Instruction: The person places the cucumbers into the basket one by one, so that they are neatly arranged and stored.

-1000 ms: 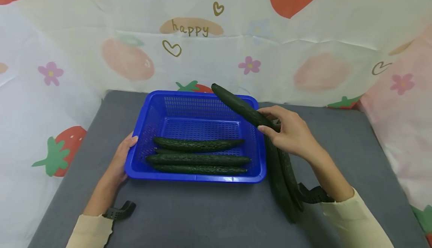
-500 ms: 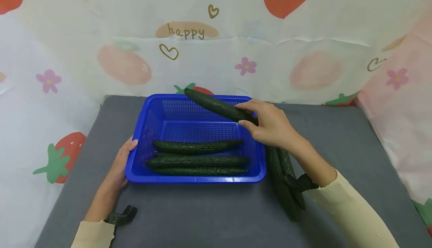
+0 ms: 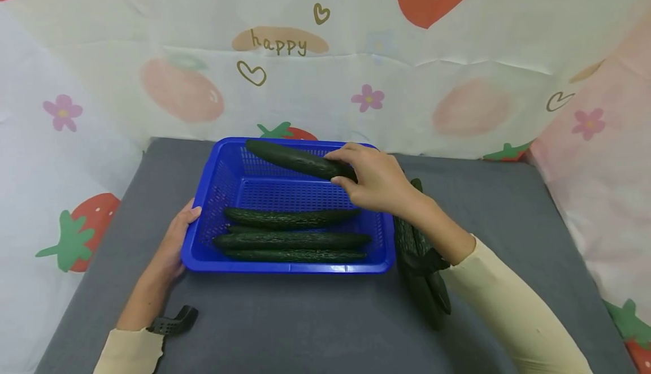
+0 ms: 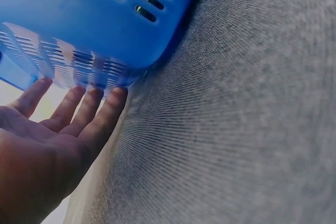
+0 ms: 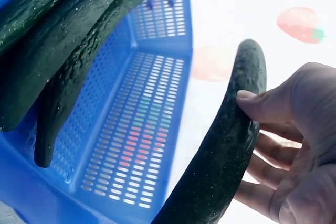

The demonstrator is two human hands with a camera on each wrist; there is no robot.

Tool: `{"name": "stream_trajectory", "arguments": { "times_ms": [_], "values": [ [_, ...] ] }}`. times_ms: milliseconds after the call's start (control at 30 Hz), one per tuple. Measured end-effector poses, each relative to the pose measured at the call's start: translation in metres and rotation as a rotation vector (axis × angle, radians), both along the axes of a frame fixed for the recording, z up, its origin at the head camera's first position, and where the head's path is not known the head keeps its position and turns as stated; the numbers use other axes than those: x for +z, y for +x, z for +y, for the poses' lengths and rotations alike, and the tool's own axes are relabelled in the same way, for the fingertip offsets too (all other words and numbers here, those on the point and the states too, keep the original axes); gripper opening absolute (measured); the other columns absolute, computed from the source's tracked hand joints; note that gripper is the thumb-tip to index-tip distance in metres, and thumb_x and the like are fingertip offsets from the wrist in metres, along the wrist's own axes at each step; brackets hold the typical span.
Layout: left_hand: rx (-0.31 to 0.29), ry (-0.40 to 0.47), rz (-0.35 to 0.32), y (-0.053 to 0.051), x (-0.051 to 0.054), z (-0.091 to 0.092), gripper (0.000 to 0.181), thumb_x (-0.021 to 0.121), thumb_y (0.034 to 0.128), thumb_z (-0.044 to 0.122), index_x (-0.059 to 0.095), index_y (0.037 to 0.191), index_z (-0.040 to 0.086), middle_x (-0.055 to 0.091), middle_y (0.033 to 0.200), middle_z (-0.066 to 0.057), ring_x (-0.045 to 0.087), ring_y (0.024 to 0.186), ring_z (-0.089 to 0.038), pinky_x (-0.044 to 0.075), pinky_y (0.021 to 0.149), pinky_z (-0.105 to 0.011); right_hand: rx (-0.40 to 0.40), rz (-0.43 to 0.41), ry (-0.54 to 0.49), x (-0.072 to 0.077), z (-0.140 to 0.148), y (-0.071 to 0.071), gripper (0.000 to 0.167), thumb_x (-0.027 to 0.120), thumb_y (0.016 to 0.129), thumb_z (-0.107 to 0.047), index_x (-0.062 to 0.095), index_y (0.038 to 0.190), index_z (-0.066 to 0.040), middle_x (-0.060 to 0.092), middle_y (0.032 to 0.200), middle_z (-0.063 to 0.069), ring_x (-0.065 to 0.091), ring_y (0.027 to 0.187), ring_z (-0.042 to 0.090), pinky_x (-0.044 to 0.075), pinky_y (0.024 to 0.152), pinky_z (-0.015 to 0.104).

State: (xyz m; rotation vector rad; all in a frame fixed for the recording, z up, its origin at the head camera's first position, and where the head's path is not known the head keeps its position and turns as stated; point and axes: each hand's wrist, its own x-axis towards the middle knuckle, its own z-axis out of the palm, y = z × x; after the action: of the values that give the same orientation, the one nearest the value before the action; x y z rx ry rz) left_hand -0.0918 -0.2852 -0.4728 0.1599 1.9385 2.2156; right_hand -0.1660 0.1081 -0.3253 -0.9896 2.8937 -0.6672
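A blue plastic basket [image 3: 290, 268] stands on the grey tabletop, with several dark green cucumbers [image 3: 292, 241] lying side by side in its near half. My right hand [image 3: 373, 176] pinches another cucumber [image 3: 285, 156] between thumb and fingers near one end. That cucumber is held above the far part of the basket, tilted, its free end towards the back left. At the basket's left side my left hand [image 3: 175, 241] has its thumb at the rim. In the left wrist view its fairly straight fingers [image 4: 102, 121] touch the slotted outer wall.
More cucumbers [image 3: 424, 289] lie on the tabletop [image 3: 305, 323] right of the basket, partly hidden beneath my right forearm. A printed cloth [image 3: 305, 91] hangs behind the table and along both sides. Each wrist wears a black strap [image 3: 175, 321].
My right hand has carried the cucumber leftwards, from over the basket's right rim to above its far part. The left hand stays at the basket's left side.
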Motion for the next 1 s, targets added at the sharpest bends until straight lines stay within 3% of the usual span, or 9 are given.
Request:
{"name": "stream_trajectory", "arguments": {
  "times_ms": [300,500,833,900,1000],
  "values": [
    [-0.008,0.011,0.001,0.002,0.0,-0.002,0.059,0.03,0.1153,0.029,0.017,0.167,0.004,0.065,0.136,0.011,0.067,0.118,-0.006,0.059,0.095,-0.023,0.066,0.01,0.034,-0.006,-0.018,-0.009,0.039,0.074,0.1,-0.023,0.07,0.139,-0.018,0.072,0.135,0.004,0.07,0.088,0.019,0.052,0.066,0.034],
    [-0.002,0.042,0.002,0.003,0.0,-0.004,0.05,0.031,0.1149,0.027,0.027,0.163,0.012,0.067,0.134,0.009,0.068,0.116,-0.006,0.06,0.094,-0.024,0.101,-0.004,0.075,-0.006,-0.027,-0.013,0.039,0.072,0.101,-0.024,0.068,0.14,-0.018,0.07,0.137,0.004,0.069,0.086,0.018,0.052,0.066,0.034],
    [-0.016,0.107,0.005,-0.002,-0.002,0.0,0.049,0.032,0.1156,0.024,0.029,0.161,0.006,0.07,0.13,0.006,0.071,0.113,-0.008,0.061,0.093,-0.026,0.108,-0.045,0.1,-0.011,-0.035,-0.02,0.039,0.071,0.102,-0.024,0.068,0.141,-0.019,0.07,0.137,0.004,0.067,0.085,0.019,0.048,0.063,0.033],
    [-0.004,0.089,-0.001,-0.002,-0.002,0.001,0.051,0.032,0.1154,0.025,0.028,0.162,0.005,0.07,0.129,0.007,0.071,0.112,-0.007,0.061,0.092,-0.025,0.115,-0.066,0.096,-0.014,-0.036,-0.022,0.039,0.071,0.102,-0.024,0.068,0.14,-0.019,0.07,0.137,0.004,0.069,0.092,0.02,0.053,0.068,0.035],
    [0.025,0.069,-0.007,-0.001,-0.002,0.003,0.049,0.033,0.1148,0.025,0.03,0.16,0.006,0.071,0.125,0.008,0.071,0.108,-0.007,0.061,0.089,-0.025,0.155,-0.137,0.057,-0.018,-0.038,-0.027,0.037,0.069,0.104,-0.024,0.068,0.14,-0.017,0.069,0.137,0.006,0.069,0.112,0.023,0.058,0.089,0.04]
  ]
}}
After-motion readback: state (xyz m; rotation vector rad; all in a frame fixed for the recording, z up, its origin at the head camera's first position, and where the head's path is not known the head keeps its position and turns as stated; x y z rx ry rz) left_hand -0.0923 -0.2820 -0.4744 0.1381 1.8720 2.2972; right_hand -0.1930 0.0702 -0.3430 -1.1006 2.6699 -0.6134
